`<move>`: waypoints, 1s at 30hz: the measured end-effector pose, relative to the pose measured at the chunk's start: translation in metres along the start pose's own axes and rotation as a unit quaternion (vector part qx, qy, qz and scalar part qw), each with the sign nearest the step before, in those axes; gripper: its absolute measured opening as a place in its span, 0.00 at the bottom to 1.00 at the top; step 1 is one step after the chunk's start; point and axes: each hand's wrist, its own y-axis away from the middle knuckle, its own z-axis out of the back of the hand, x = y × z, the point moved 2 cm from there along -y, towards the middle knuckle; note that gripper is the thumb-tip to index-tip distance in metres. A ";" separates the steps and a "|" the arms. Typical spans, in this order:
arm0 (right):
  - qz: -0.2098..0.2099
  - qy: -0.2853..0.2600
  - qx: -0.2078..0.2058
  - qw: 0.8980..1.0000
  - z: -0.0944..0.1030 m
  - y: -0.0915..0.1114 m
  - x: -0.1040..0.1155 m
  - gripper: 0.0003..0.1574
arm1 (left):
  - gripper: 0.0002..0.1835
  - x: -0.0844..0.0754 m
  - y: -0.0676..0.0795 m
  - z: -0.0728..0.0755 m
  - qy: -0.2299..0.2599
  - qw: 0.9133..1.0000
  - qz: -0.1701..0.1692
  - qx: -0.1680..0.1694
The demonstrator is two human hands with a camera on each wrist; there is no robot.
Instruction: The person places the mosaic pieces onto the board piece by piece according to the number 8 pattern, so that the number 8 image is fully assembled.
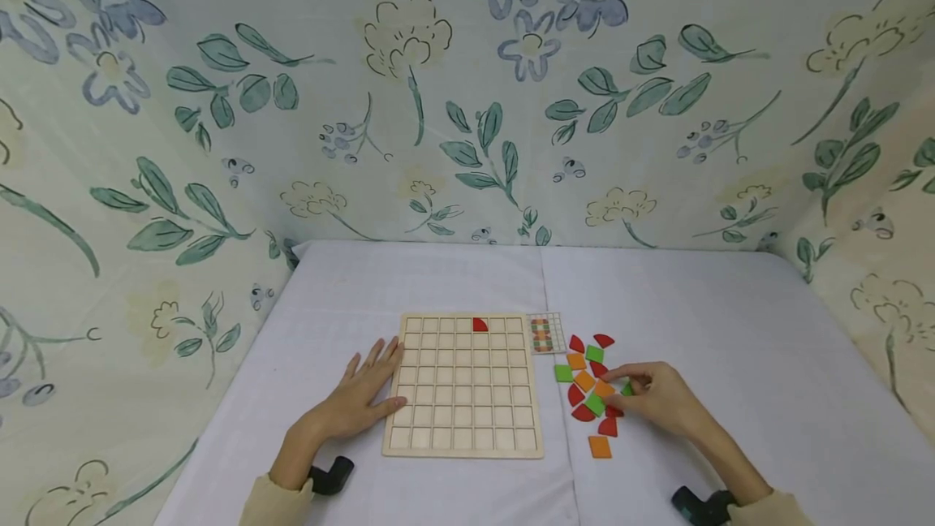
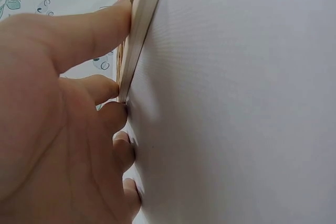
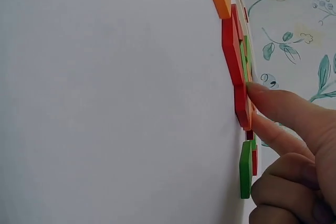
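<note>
A wooden grid board lies on the table with one red quarter-circle piece in a cell of its top row. My left hand rests along the board's left edge, fingers spread and thumb on the rim; the left wrist view has the thumb against the board's side. Over the loose pieces to the right, my right hand pinches an orange square tile between thumb and index finger, its other fingers curled. A green tile and a red piece lie right beside that tile.
A small pattern card lies against the board's right side. Several red, green and orange pieces are scattered right of it, with an orange square nearest me. White cloth covers the table; a floral curtain stands behind.
</note>
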 end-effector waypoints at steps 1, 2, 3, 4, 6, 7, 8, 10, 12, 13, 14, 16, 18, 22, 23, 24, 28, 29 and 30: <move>-0.001 0.004 -0.004 1.000 0.000 0.000 -0.001 0.24 | 0.46 0.000 0.000 0.000 -0.002 1.000 0.001 0.001; -0.002 0.005 -0.007 1.000 0.000 -0.001 -0.002 0.23 | 0.46 0.001 0.000 -0.001 -0.004 1.000 0.002 0.002; -0.002 0.008 -0.010 1.000 0.001 -0.001 -0.003 0.22 | 0.46 0.002 0.000 -0.001 -0.005 1.000 0.004 0.003; 0.001 0.013 -0.012 1.000 0.001 -0.001 -0.005 0.21 | 0.46 0.002 0.000 -0.001 -0.005 1.000 0.004 0.004; 0.007 0.019 -0.016 1.000 0.001 -0.001 -0.007 0.21 | 0.46 0.003 0.000 -0.002 -0.007 1.000 0.005 0.004; 0.007 0.019 -0.018 1.000 0.002 -0.001 -0.009 0.21 | 0.46 0.004 -0.001 -0.002 -0.008 1.000 0.007 0.005; 0.008 0.017 -0.018 1.000 0.002 -0.001 -0.010 0.22 | 0.46 0.004 -0.001 -0.003 -0.005 1.000 0.005 0.004; 0.011 0.013 -0.019 1.000 0.003 0.000 -0.012 0.23 | 0.46 0.004 -0.001 -0.003 -0.002 1.000 0.003 0.001; 0.007 0.008 -0.025 1.000 0.003 0.000 -0.013 0.24 | 0.46 0.004 -0.001 -0.003 -0.003 1.000 0.004 0.000; 0.007 0.006 -0.029 1.000 0.004 0.001 -0.014 0.24 | 0.46 0.004 -0.001 -0.003 -0.003 1.000 0.002 0.000; 0.007 0.005 -0.034 0.999 0.004 0.001 -0.015 0.23 | 0.46 0.004 -0.001 -0.003 -0.003 1.000 0.001 0.000; 0.007 0.004 -0.045 0.999 0.004 0.001 -0.016 0.22 | 0.46 0.004 -0.001 -0.002 -0.007 1.000 0.003 0.000; 0.005 0.001 -0.054 0.999 0.003 0.001 -0.016 0.21 | 0.46 0.004 -0.001 -0.002 -0.002 1.000 -0.001 0.000; 0.013 0.003 -0.068 0.998 0.001 0.002 -0.012 0.21 | 0.46 0.003 -0.001 -0.001 -0.007 1.000 0.002 0.000; 0.017 0.005 -0.072 0.997 0.000 0.002 -0.011 0.21 | 0.46 0.003 -0.001 -0.001 -0.006 1.000 0.001 -0.002; 0.020 0.008 -0.077 0.997 0.000 0.002 -0.009 0.20 | 0.46 0.003 -0.001 -0.001 -0.007 1.000 0.001 -0.002; 0.025 0.023 -0.089 0.995 -0.003 0.001 -0.006 0.18 | 0.46 0.002 0.000 0.000 -0.005 1.000 0.000 -0.001; 0.024 0.025 -0.089 0.995 -0.004 0.001 -0.006 0.18 | 0.46 0.002 0.000 0.000 -0.003 1.000 0.000 -0.002; 0.023 0.026 -0.088 0.996 -0.004 0.001 -0.006 0.18 | 0.46 0.002 0.000 0.000 -0.003 1.000 0.000 0.000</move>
